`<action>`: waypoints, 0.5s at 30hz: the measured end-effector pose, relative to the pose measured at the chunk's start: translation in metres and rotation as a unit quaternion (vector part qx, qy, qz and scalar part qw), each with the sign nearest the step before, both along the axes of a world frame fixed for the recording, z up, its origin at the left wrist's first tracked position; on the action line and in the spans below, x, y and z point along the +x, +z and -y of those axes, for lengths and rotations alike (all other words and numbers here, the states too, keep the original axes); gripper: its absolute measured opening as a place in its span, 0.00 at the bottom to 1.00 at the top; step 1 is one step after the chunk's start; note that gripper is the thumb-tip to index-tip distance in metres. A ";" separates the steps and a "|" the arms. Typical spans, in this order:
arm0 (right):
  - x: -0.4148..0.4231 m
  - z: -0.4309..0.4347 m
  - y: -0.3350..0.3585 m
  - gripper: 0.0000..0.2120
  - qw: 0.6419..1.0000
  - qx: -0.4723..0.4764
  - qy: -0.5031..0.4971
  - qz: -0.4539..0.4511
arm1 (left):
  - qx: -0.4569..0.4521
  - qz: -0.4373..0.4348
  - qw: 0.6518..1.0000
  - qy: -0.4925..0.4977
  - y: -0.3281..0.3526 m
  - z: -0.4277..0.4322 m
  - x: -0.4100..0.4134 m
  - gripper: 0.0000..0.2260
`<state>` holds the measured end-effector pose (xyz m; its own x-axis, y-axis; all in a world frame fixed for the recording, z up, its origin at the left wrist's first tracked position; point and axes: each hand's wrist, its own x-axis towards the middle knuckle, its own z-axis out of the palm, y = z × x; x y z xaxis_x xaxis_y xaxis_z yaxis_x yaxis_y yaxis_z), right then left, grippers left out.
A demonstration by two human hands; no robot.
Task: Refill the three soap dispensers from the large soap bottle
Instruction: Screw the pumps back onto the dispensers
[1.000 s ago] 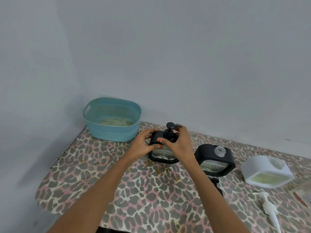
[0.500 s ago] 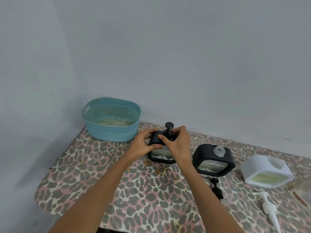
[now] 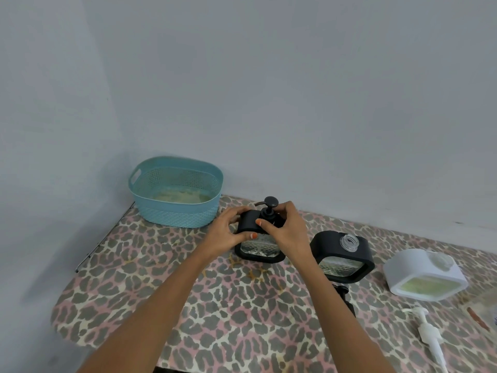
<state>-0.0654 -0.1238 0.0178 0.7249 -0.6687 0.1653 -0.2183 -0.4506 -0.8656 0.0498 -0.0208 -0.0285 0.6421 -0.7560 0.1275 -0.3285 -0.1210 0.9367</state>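
A black-framed glass soap dispenser [image 3: 257, 249] stands on the leopard-print table [image 3: 150, 286] with its black pump [image 3: 269, 208] on top. My left hand [image 3: 227, 234] grips the dispenser's left shoulder. My right hand [image 3: 285, 228] is curled round the pump's collar. A second black dispenser [image 3: 343, 255] stands to the right, its clear threaded neck uncovered. Further right is a white dispenser [image 3: 425, 275] with greenish soap inside, also without a pump. The large soap bottle is not clearly in view.
A teal plastic basket [image 3: 176, 191] sits at the back left corner against the wall. A loose black pump [image 3: 345, 297] lies partly behind my right forearm. A white pump [image 3: 430, 335] lies near the front right. The table's left edge curves round.
The pump's spout has turned round, from pointing right to pointing back left, under my right hand. Both hands stay on the same dispenser.
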 end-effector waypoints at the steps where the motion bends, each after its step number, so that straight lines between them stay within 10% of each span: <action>1: 0.003 -0.001 0.000 0.16 1.000 -0.007 -0.020 0.005 | -0.002 -0.002 1.000 0.000 0.000 0.000 0.000 0.26; 15: -0.004 0.002 -0.001 0.11 0.999 -0.002 0.041 0.000 | -0.006 0.010 1.000 0.000 0.004 -0.001 -0.003 0.25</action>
